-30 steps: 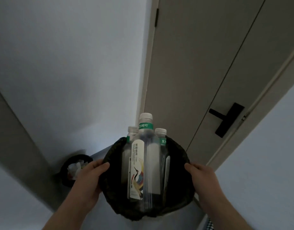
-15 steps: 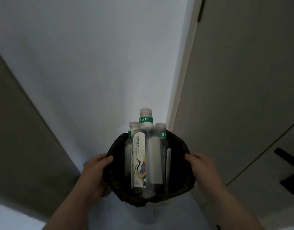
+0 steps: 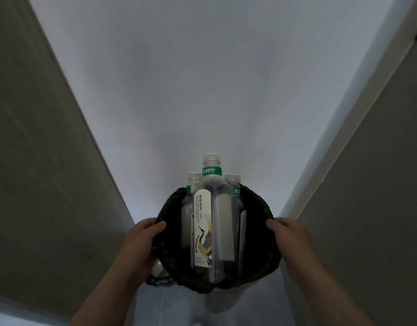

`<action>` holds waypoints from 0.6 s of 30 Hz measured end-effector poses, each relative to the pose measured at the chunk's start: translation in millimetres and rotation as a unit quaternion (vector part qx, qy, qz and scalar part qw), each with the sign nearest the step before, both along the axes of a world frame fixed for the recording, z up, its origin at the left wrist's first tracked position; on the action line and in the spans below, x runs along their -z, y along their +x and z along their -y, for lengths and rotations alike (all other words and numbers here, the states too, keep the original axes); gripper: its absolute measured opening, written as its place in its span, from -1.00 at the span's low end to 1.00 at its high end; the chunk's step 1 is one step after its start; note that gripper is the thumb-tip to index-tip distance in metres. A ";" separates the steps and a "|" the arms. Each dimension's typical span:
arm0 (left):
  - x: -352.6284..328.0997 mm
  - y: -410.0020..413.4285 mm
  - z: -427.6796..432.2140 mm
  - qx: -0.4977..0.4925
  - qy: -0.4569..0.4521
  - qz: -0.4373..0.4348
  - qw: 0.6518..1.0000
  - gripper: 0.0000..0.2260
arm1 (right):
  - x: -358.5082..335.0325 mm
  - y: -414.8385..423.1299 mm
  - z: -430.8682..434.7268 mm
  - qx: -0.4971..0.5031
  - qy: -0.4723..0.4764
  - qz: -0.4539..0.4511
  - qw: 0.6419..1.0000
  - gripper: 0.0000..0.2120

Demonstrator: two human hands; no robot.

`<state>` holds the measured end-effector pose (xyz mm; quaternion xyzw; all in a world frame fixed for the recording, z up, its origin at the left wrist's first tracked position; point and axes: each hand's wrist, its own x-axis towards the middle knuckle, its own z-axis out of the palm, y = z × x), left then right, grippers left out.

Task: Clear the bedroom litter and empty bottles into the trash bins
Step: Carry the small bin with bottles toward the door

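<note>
I hold a round bin lined with a black bag (image 3: 268, 255) in front of me, low in the view. My left hand (image 3: 141, 241) grips its left rim and my right hand (image 3: 290, 241) grips its right rim. Three clear empty bottles stand upright inside. The tallest bottle (image 3: 211, 208) is in the middle, with a green neck band and a white label showing a crane. A shorter bottle (image 3: 193, 184) stands behind it on the left and another bottle (image 3: 233, 184) on the right.
A plain white wall (image 3: 202, 90) fills the view ahead. A grey-brown panel (image 3: 38, 161) rises on the left and a door with a pale frame (image 3: 367, 184) on the right. Part of a second black bin (image 3: 159, 280) peeks out under my left wrist.
My view has swung left: the door and its black handle have slid out to the right and the wall now fills the centre. Both hands keep the bin in the same hold.
</note>
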<state>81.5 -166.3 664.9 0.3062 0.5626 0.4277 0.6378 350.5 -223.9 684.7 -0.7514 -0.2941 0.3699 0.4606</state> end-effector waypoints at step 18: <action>69.3 37.7 -145.6 0.051 -0.065 -0.083 0.993 -0.87 | 83.0 47.1 -144.2 -0.034 -0.103 0.014 0.994 -0.72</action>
